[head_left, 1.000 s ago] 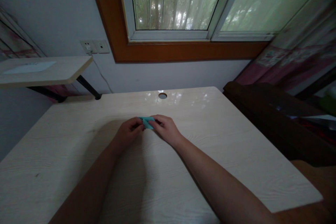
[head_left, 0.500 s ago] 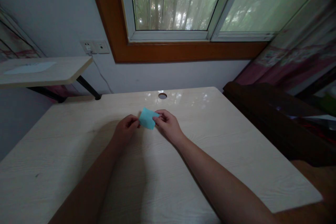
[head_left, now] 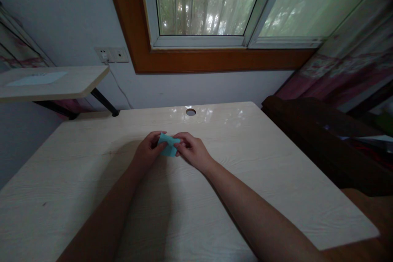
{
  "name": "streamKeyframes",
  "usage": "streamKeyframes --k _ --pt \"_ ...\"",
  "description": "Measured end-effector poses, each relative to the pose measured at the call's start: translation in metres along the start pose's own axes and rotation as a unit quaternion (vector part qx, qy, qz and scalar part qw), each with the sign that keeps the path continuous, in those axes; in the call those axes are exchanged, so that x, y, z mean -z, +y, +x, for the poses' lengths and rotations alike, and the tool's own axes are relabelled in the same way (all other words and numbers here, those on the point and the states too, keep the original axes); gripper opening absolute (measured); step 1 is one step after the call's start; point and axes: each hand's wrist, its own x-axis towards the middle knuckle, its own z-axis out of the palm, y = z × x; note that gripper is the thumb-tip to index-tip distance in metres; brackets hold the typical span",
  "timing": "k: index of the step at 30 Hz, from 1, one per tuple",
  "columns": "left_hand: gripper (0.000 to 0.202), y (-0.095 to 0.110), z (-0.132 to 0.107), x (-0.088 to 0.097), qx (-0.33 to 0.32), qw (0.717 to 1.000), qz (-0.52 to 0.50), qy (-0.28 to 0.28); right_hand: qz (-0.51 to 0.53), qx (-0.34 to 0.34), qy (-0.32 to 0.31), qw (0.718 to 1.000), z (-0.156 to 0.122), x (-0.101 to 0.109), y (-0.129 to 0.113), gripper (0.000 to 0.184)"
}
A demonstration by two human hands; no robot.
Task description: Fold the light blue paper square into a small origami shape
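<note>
A small square of turquoise paper (head_left: 168, 150) is held between both hands above the pale wooden desk (head_left: 196, 208). My left hand (head_left: 149, 147) pinches its left side, thumb on the near face and fingers behind. On the other side, my right hand (head_left: 193, 149) grips the right edge between thumb and fingers. The paper is tilted, and its back face is hidden from me. Part of each edge lies under the thumbs.
At the left rises a small shelf (head_left: 89, 83) on black legs, with a white sheet (head_left: 37, 78) on it. A round cable hole (head_left: 190, 112) sits near the desk's back edge. Dark wooden furniture (head_left: 307, 139) stands along the right side. A white cable (head_left: 119, 86) hangs from the wall socket.
The paper has shifted slightly left and nearer to me. My left hand now holds it further in, with the thumb over its face; my right hand has moved left with it.
</note>
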Motion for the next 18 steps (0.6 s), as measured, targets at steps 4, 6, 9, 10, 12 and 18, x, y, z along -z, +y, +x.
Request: streamKeyframes --k 4,6,9,10,12,18 --pt "0.044 0.004 0.0 0.0 0.003 1.0 -0.006 0.002 -0.054 0.037 -0.022 0.998 0.001 0.002 -0.005 0.02" --pt "0.044 0.006 0.0 0.001 0.004 1.0 -0.001 0.008 -0.094 0.07 -0.027 0.993 0.001 0.004 -0.008 0.02" --pt "0.045 0.01 -0.001 0.001 0.011 1.0 0.007 0.015 -0.136 0.114 -0.025 0.984 0.002 0.006 -0.01 0.023" --pt "0.046 0.011 -0.001 0.001 0.013 1.0 0.008 0.015 -0.139 0.124 -0.026 0.982 0.002 0.006 -0.01 0.025" --pt "0.048 0.014 -0.002 0.001 0.019 1.0 0.01 0.014 -0.133 0.137 -0.033 0.981 0.002 0.006 -0.01 0.034" --pt "0.05 0.019 -0.001 0.0 0.035 0.999 0.009 0.026 -0.134 0.142 -0.031 0.98 0.003 0.005 -0.005 0.041"
